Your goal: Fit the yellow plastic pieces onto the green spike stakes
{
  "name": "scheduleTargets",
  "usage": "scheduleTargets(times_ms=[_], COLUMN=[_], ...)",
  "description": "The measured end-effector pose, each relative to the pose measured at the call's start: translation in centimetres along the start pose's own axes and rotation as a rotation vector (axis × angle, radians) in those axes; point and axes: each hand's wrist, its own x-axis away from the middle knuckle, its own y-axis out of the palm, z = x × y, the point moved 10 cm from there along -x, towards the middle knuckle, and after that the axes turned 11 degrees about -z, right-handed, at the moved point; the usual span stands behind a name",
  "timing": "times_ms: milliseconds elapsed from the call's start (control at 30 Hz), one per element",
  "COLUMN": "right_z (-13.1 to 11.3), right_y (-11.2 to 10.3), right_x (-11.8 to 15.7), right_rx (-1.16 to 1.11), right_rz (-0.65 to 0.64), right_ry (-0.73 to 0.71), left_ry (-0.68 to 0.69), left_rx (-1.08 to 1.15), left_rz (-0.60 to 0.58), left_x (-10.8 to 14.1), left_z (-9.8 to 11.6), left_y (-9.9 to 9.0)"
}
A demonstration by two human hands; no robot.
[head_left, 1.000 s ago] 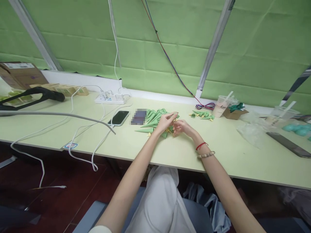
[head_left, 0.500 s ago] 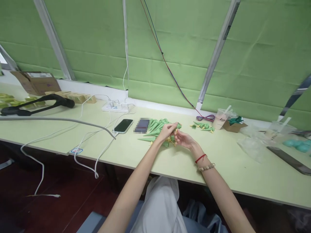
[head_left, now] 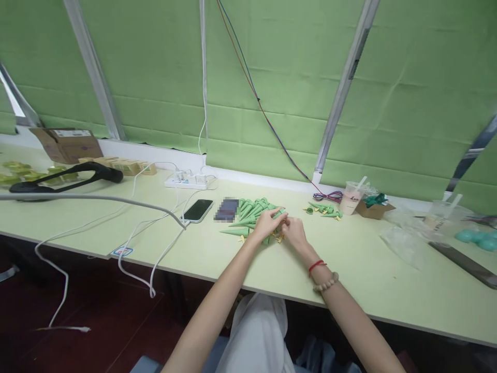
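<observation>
My left hand is closed around a green plastic spike, part of which shows between thumb and fingers. My right hand meets it from the right with fingers pinched together; whatever they pinch is hidden. Around and under my left hand lies a pile of green cone-shaped spikes, their pointed ends mostly toward the left. One separate spike lies at the near side of the pile. Small yellow plastic fittings lie just below my hands.
Left of the pile are a blurred dark packet and a phone on a white cable. More green pieces with yellow fittings lie to the right, by a drink cup. A plastic bag and dark flat bar are farther right.
My right hand has turned over, its back now facing up, and its fingers have closed in beside my left hand. The yellow piece between them is now hidden. The view has tilted slightly upward.
</observation>
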Motion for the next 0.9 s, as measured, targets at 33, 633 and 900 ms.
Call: scheduleTargets(times_ms=[33, 633, 900], right_z=[-0.4, 0.2, -2.5], right_y=[-0.1, 2.8, -1.3], right_x=[0.1, 0.3, -0.3], right_rx=[0.009, -0.771, 0.002], right_rz=[0.048, -0.362, 0.105], right_ry=[-0.032, 0.240, -0.139], left_ry=[0.008, -0.011, 0.028], left_rx=[0.030, 0.480, 0.372], left_rz=[0.016, -0.187, -0.033], left_x=[0.0, -0.2, -0.9], left_z=[0.2, 1.2, 0.6], left_y=[-0.2, 1.3, 0.2])
